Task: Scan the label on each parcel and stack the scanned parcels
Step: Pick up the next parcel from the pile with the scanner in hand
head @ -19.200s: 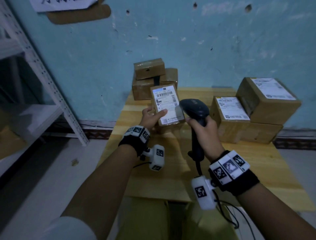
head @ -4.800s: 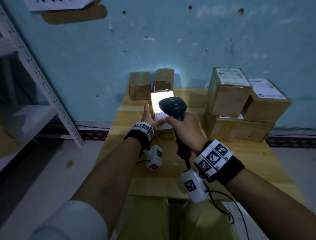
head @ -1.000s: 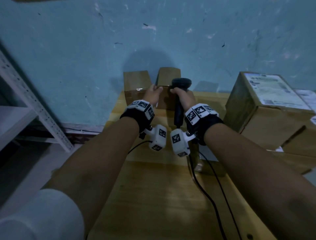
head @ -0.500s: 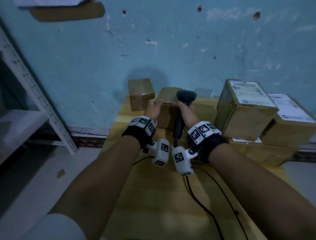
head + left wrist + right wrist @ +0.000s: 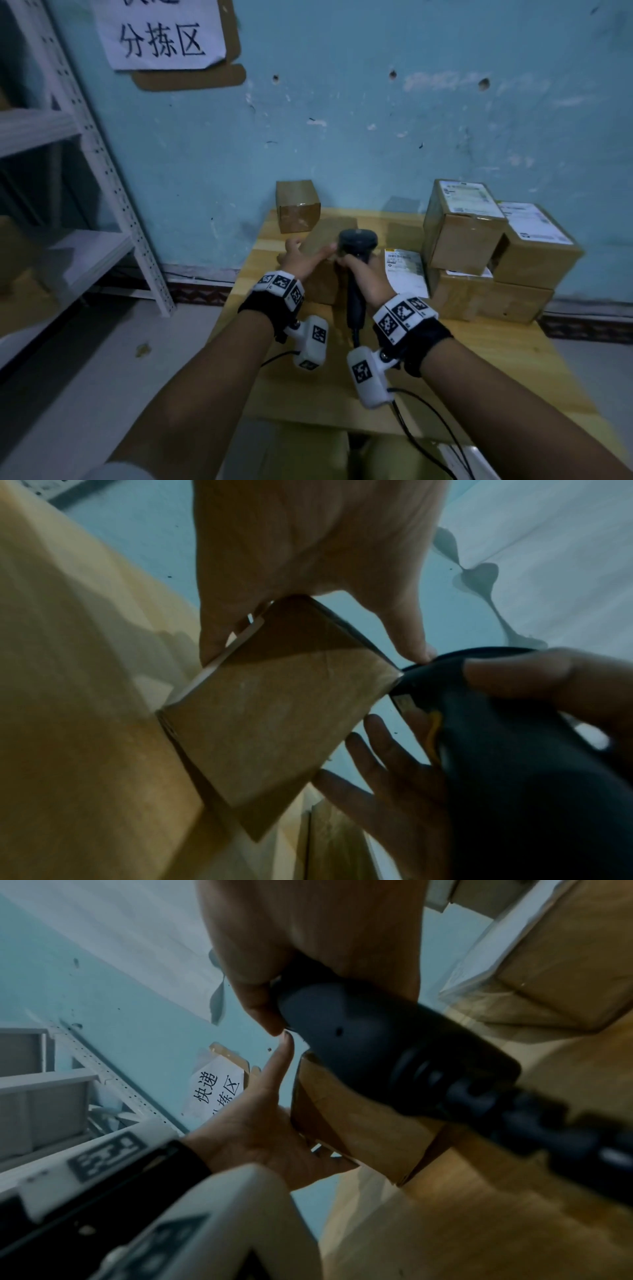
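Note:
My left hand (image 5: 307,254) grips a plain brown parcel (image 5: 325,274) from the top, thumb on one side and fingers on the other; no label shows on its visible faces. The parcel (image 5: 274,710) is tilted with one lower corner on the wooden table (image 5: 479,359). My right hand (image 5: 359,274) holds the black barcode scanner (image 5: 358,240) upright by its handle, its head right beside the parcel's top right corner. The right wrist view shows the scanner (image 5: 359,1031) against the parcel (image 5: 356,1123).
A small brown box (image 5: 298,205) stands at the table's back left by the wall. To the right, labelled parcels (image 5: 462,222) are stacked in two layers, with another labelled parcel (image 5: 406,270) in front of them. The scanner cable (image 5: 428,435) trails over the near edge. A metal shelf (image 5: 102,171) stands left.
The left hand has drawn the brown parcel away from the small box at the back, toward me. The right hand with the scanner came along beside it.

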{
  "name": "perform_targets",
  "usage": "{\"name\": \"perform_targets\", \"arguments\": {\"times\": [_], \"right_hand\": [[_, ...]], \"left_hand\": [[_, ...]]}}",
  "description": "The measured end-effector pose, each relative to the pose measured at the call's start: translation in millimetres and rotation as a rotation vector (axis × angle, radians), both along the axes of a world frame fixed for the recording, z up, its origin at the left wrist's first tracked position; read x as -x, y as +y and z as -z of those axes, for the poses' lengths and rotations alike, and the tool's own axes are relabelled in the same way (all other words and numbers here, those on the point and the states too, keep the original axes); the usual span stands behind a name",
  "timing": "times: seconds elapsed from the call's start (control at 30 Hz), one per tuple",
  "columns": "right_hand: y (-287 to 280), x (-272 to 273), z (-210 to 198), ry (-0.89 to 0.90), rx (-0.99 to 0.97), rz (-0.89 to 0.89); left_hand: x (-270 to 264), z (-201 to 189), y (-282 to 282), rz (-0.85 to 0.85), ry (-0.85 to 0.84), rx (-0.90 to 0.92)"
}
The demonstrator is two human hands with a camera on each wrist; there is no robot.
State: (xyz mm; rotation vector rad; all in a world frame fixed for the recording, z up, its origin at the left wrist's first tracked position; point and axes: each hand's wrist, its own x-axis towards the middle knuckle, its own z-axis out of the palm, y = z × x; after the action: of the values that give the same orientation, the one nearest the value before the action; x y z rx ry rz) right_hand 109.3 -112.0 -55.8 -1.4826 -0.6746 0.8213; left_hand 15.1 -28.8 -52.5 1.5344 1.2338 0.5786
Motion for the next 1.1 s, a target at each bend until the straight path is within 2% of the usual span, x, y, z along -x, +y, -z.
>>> {"name": "perform_targets", "arguments": {"times": [0.23, 0.37, 0.5, 0.7, 0.97, 1.1], "right_hand": [[-11.1, 10.0, -4.8, 0.031, -0.026, -0.028], [-12.2, 6.5, 0.7, 0.095, -0.033, 0.009], [-16.4, -4.0, 1.2, 0.114, -0.040, 0.041], [-16.4, -4.0, -5.1, 0.206, -0.116, 0.018], [-17.6, -10.1, -4.8, 0.213, -0.141, -0.009], [-17.3, -13.5, -1.9, 0.132, -0.136, 0.043]], "left_hand": [[15.2, -2.3, -6.8, -0.051, -0.005, 0.045], [18.8, 3.2, 0.5, -0.138, -0.191, 0.088], [26.9, 7.9, 0.2, -0.225, -0.466, 0.299], [26.2, 4.5, -1.0, -0.178, -0.664, 0.335], [30.0, 17.0, -7.4, -0.118, -0.763, 0.366], [31.9, 23.1, -6.0, -0.049, -0.714, 0.285]]}}
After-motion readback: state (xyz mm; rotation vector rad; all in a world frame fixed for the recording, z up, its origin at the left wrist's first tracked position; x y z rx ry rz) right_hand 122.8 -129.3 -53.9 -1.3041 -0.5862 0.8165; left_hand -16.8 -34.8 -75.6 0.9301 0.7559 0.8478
